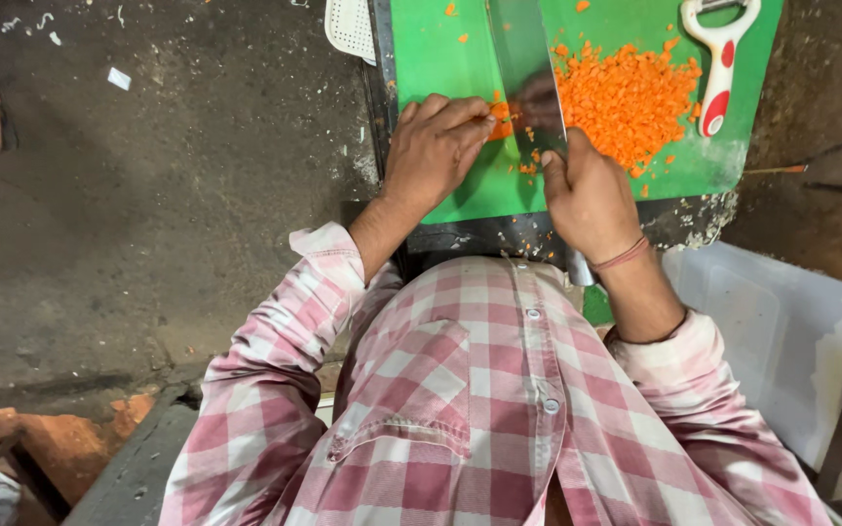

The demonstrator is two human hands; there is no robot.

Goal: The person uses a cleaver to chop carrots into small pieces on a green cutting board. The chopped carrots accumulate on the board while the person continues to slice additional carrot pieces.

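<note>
Orange carrot bits (504, 119) sit on the green board (440, 58) under the curled left hand (433, 151), fingertips best kept tucked (knuckles guiding), while the right hand (587, 195) grips the cleaver (526, 68) beside the diced pile (626, 97).

The cleaver (526, 73) runs off the top edge of the frame, its tip out of sight, and its handle is buried inside the right hand (587, 195). The left hand (433, 151) covers most of the carrot piece (501, 119) under its fingertips. At top, the green cutting board (440, 58) and peeler (719, 60) are cut off.
</note>
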